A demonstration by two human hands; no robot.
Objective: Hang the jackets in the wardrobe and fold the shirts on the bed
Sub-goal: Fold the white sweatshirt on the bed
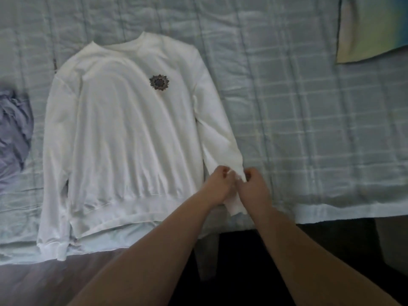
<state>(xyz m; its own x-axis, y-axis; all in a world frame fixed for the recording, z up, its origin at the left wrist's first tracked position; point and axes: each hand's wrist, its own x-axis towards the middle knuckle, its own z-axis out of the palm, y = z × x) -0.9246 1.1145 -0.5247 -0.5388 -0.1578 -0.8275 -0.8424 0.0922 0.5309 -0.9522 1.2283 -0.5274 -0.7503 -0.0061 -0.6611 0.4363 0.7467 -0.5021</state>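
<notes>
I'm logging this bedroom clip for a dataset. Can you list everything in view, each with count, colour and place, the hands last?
sweatshirt: one, white, laid flat on the bed
emblem: one, dark, on the sweatshirt's chest
bedspread: one, pale blue-green, quilted, under the sweatshirt
crumpled garment: one, lavender, at the picture's left edge
cloth: one, yellow-green fading to blue, top right corner
floor: brown wood, lower left
left hand: pinches the end of the sleeve
right hand: pinches the same sleeve
</notes>
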